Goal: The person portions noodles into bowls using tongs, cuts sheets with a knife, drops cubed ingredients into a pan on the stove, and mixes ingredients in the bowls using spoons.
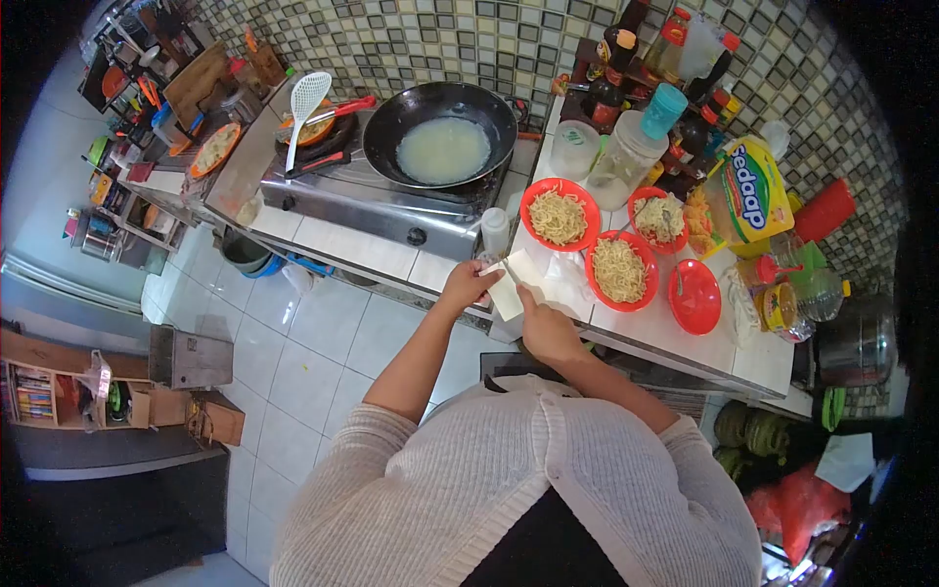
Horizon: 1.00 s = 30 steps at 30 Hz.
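Observation:
My left hand (pixel 467 287) pinches the left edge of a pale, flat wrapper-like sheet (pixel 507 297) at the counter's front edge. My right hand (pixel 550 328) is closed round a small knife-like tool (pixel 511 271), whose thin end lies over the pale sheet. More pale sheet or paper (pixel 538 277) lies just right of it on the counter. A white-capped bottle (pixel 495 230) stands behind my left hand. To the right are red bowls of noodles (pixel 558 217) (pixel 621 271), a red bowl with pale shredded food (pixel 659 218) and a red bowl (pixel 695 297) with a spoon.
A black wok (pixel 440 135) with cloudy liquid sits on the gas stove (pixel 372 210). Left of it, a white slotted ladle (pixel 309 98) rests by a small pan. Jars, sauce bottles and a yellow Sedaap pack (pixel 751 191) crowd the counter's back right.

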Each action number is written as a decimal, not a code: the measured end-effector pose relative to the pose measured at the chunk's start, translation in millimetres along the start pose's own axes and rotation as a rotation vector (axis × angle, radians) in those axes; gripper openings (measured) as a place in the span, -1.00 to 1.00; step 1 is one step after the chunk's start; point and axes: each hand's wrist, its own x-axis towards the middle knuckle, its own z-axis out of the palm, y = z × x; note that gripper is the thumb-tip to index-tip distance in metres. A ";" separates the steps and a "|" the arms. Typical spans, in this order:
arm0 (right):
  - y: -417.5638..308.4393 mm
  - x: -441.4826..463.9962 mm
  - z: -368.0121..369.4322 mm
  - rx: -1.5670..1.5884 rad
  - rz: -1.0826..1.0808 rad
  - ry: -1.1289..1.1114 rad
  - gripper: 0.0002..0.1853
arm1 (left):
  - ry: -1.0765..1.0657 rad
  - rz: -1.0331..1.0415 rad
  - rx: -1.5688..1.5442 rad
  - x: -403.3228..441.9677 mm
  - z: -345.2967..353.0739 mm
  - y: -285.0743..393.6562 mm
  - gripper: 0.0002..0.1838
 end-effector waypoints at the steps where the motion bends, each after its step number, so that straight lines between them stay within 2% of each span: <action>1: 0.4 -6.6 -0.3 -0.001 -0.004 -0.005 -0.33 | 0.007 0.011 -0.003 -0.6 0.1 -2.1 -0.70; 7: 9.5 -36.8 4.7 0.025 -0.024 0.039 -0.34 | 0.051 -0.009 -0.033 -0.2 3.4 -3.5 -0.68; 9: 10.2 -42.2 0.6 -0.052 -0.027 -0.043 -0.34 | 0.048 -0.011 -0.029 -1.7 3.4 -1.1 -0.68; 19: 13.2 -66.5 -6.7 -0.042 0.043 -0.080 -0.35 | 0.041 -0.011 -0.026 -0.7 2.8 -1.1 -0.68; 22: 21.8 -70.3 -16.9 -0.023 0.072 -0.142 -0.41 | 0.052 0.000 -0.030 -3.3 3.2 -2.1 -0.68; 24: 46.6 -72.5 -14.9 0.338 0.017 -0.110 -0.48 | 0.047 0.023 -0.044 -7.5 4.4 0.2 -0.65; 25: 54.0 -72.5 -14.5 0.339 0.022 -0.111 -0.48 | 0.042 0.046 -0.058 -9.8 5.5 0.4 -0.62; 27: 66.2 -69.2 -14.8 0.840 -0.072 -0.034 -0.54 | -0.019 0.039 -0.054 -15.8 6.5 1.2 -0.60; 28: 52.3 -75.9 -40.5 0.980 0.088 -0.137 -0.60 | -0.073 0.034 -0.049 -18.4 6.9 2.6 -0.59; 29: 59.7 -74.0 -36.8 0.980 0.089 -0.134 -0.60 | -0.076 0.037 -0.048 -20.7 7.9 4.4 -0.59; 30: 72.8 -70.8 -28.7 1.103 0.179 -0.184 -0.62 | -0.073 0.062 -0.021 -23.1 9.0 6.2 -0.63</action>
